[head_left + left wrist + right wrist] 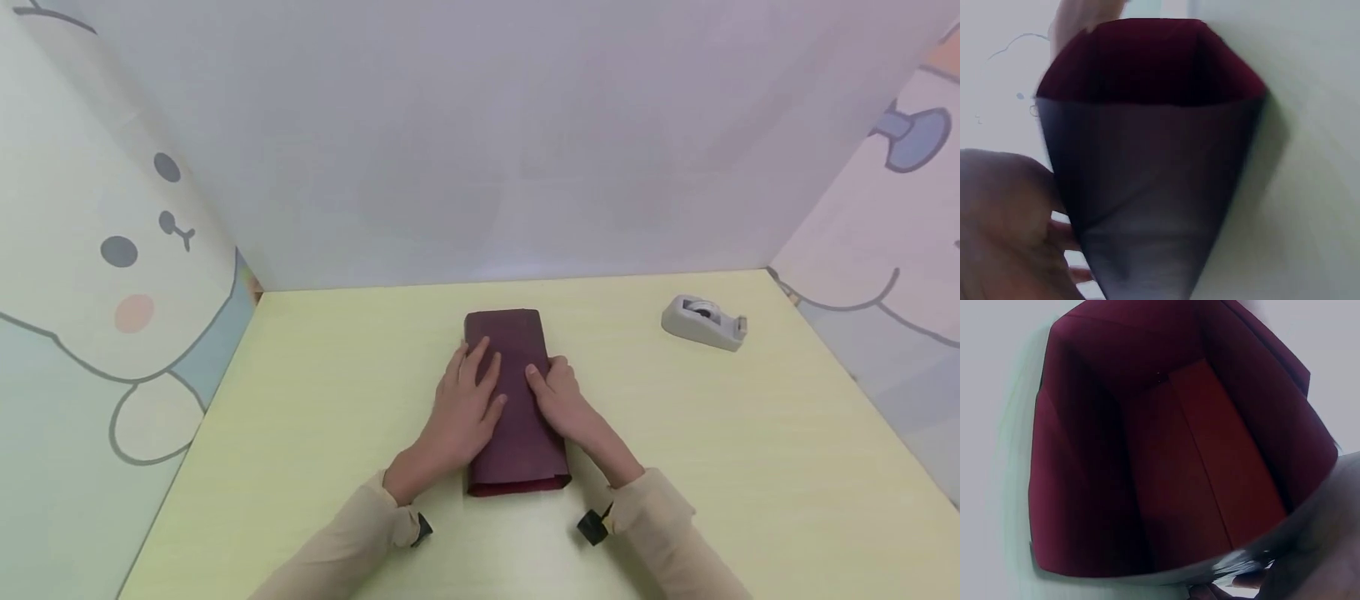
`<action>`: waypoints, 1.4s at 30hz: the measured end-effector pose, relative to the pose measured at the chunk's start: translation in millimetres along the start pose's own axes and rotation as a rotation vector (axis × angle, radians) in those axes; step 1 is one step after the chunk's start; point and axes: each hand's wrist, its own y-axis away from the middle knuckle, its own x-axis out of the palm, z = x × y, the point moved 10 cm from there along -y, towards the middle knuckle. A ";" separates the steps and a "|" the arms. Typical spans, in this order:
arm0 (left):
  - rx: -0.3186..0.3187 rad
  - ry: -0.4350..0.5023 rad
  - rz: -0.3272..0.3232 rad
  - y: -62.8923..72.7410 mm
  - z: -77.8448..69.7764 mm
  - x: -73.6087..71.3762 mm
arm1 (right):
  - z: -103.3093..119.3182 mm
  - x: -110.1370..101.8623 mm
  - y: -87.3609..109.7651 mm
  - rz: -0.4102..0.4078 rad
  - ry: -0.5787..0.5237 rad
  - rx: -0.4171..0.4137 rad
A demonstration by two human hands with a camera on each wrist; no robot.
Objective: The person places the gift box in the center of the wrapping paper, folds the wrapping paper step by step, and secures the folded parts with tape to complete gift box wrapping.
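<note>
A dark maroon paper bag (521, 450) lies lengthwise on the table, its open end toward me. Its hollow red inside (1185, 462) and folded bottom show in the right wrist view. My left hand (465, 408) rests on the bag's upper face near the left edge, fingers spread and straight. On the other side my right hand (562, 404) grips the right edge, thumb on top and fingers bent down along the side. From the left wrist, the bag's mouth (1147, 62) gapes wide, with the left palm (1004, 231) beside it.
A grey tape dispenser (703, 323) stands at the back right of the pale yellow table (337, 375). A plain wall (487, 150) rises behind the table, and cartoon-printed panels (150, 333) flank both sides. Small black cameras (593, 527) sit under the sleeves.
</note>
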 end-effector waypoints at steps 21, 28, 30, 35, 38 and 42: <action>0.305 -0.325 -0.049 1.0 -23.5 -6.6 | -18.1 8.5 -2.5 0.146 -0.117 0.032; 0.300 -0.301 -0.046 0.3 -23.2 -6.5 | -20.1 10.0 -1.5 0.183 -0.131 0.050; 0.298 -0.298 -0.042 0.3 -22.8 -5.9 | -21.6 9.5 -0.3 0.201 -0.145 0.053; 0.290 -0.286 -0.034 0.2 -22.6 -5.2 | -27.0 0.7 7.2 0.228 -0.180 0.064; 0.286 -0.289 -0.029 -0.2 -22.3 -4.9 | -31.0 -6.9 9.9 0.209 -0.179 0.055; 0.283 -0.299 -0.016 -1.3 -21.6 -4.4 | -30.9 -10.3 12.5 0.203 -0.162 0.021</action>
